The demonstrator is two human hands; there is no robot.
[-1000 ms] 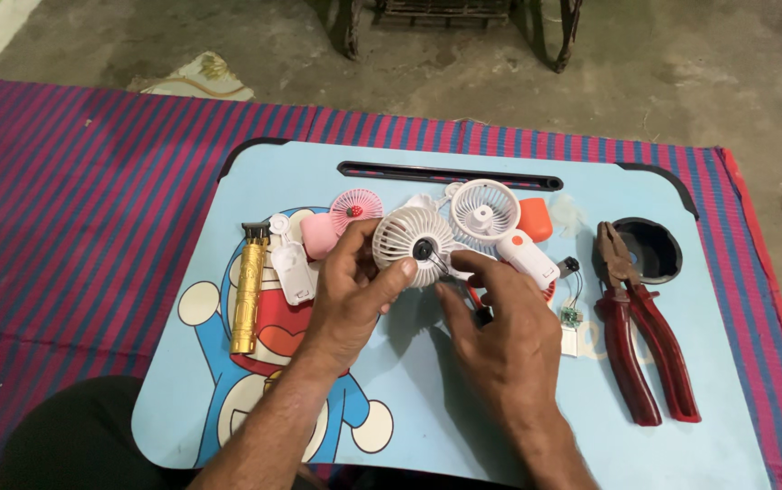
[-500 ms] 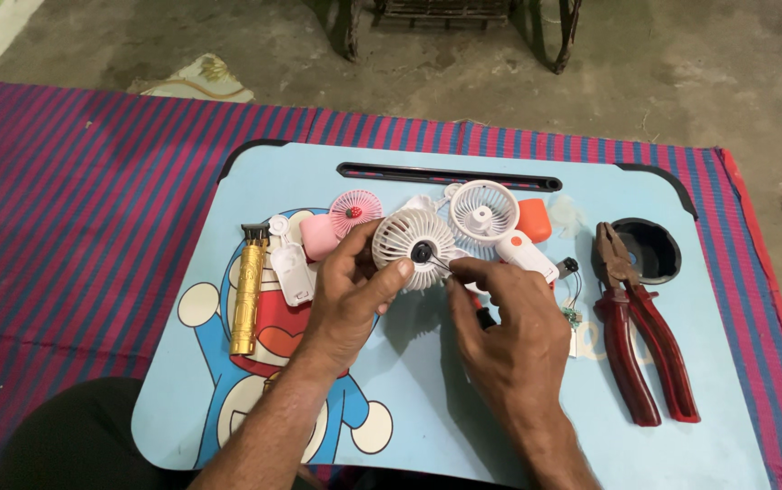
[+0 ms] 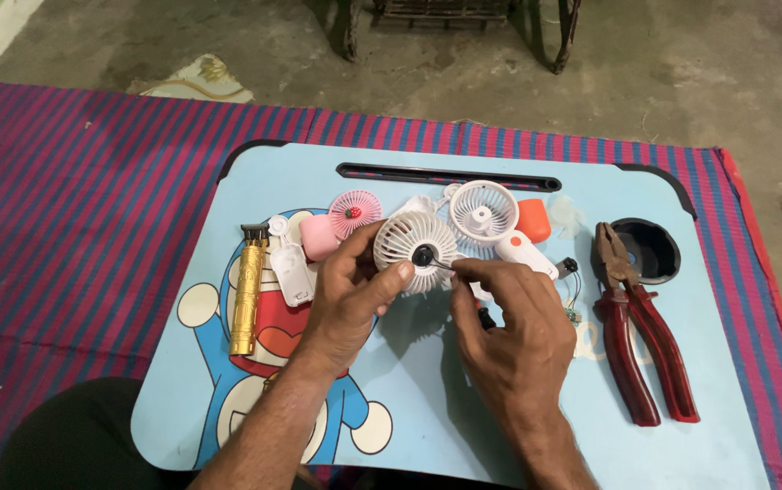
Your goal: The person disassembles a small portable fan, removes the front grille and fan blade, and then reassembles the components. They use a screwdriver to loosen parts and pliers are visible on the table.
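My left hand [image 3: 347, 292] grips a small white round fan head [image 3: 409, 243] with a dark hub, held just above a light blue lap table [image 3: 300, 172]. My right hand [image 3: 511, 327] pinches a thin dark tool whose tip touches the fan's hub; its black handle end shows under my palm. Behind the held fan lie a second white fan head [image 3: 483, 210] with a white handle, a pink fan [image 3: 354, 210] and an orange piece [image 3: 533, 220].
A gold hair trimmer [image 3: 247, 292] and a white cover piece [image 3: 293, 272] lie left of my hand. Red-handled pliers [image 3: 638, 338] and a black cup holder recess [image 3: 647, 250] are at the right. A small circuit board with wires [image 3: 572, 304] lies nearby. A striped red-blue mat [image 3: 73, 209] is underneath.
My right hand has shifted slightly left and brought the thin tool's tip onto the fan hub. The left hand keeps holding the fan nearly still.
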